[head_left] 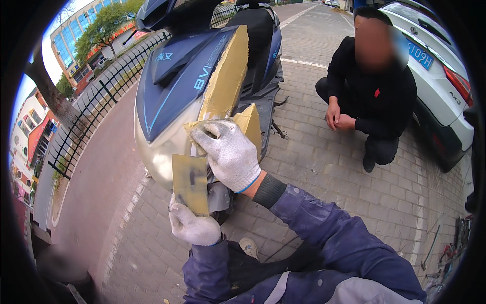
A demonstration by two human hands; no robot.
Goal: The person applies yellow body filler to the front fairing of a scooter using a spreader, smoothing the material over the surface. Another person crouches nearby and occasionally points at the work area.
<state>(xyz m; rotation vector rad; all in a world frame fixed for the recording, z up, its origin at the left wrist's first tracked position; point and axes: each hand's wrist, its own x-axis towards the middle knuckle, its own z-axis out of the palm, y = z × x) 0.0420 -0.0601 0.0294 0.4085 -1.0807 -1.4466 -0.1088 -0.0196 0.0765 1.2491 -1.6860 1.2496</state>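
Two gloved hands: left hand holds one scraper; right hand grips putty.

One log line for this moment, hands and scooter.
left hand: holds scraper | right hand: on yellow film | scooter: film partly peeled | crouching person: watching

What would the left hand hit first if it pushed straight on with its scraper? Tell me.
Probably the scooter's silver front panel. The left hand holds the flat yellow scraper blade-up against that panel, just below the right hand; depth is uncertain.

blue licence plate | rectangular, car rear, upper right | white lettering on scooter panel
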